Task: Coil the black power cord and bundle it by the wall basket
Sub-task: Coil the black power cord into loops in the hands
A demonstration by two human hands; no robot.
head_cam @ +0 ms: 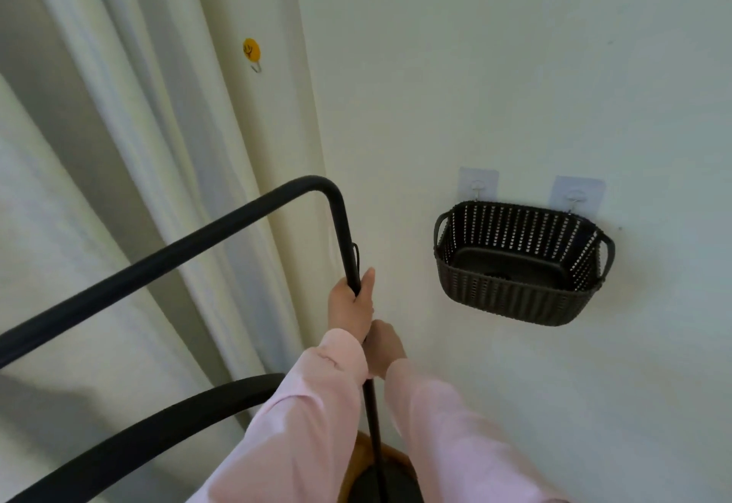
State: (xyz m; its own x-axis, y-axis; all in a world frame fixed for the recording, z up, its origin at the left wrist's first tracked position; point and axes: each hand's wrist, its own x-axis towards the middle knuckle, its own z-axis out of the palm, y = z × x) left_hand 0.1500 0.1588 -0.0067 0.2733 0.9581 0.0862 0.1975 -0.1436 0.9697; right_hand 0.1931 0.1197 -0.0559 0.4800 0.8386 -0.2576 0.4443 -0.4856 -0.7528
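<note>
White curtain (119, 126) fills the left of the frame, hanging in long folds. Across it, 2 black bars: the rack (178, 253) top tube climbing from the left edge toward the centre, and a curved bar (158, 423) lower down at the bottom left. Up high, left of centre, there's a round yellow hook (251, 50) with a face drawn on it.

Centre now: the tube bends down into the pole (344, 225). Right against the pole, just above the hands, a thin black cord (356, 255) shows as a short narrow loop; below that the hands hide it.

Left hand (350, 304) is clamped round the pole, thumb pointing up along it. Right hand (386, 346) sits directly beneath, touching the left wrist, fingers curled in on the same pole. Both arms wear pink sleeves (301, 423), coming up from the bottom edge. Something brown and wooden (400, 459) peeks out between them at the bottom; what it is, hard to say.

Right of centre, on the pale wall (515, 67), the dark woven basket (515, 300) hangs from 2 stick-on wire hooks (477, 187), well apart from the hands and the cord.
</note>
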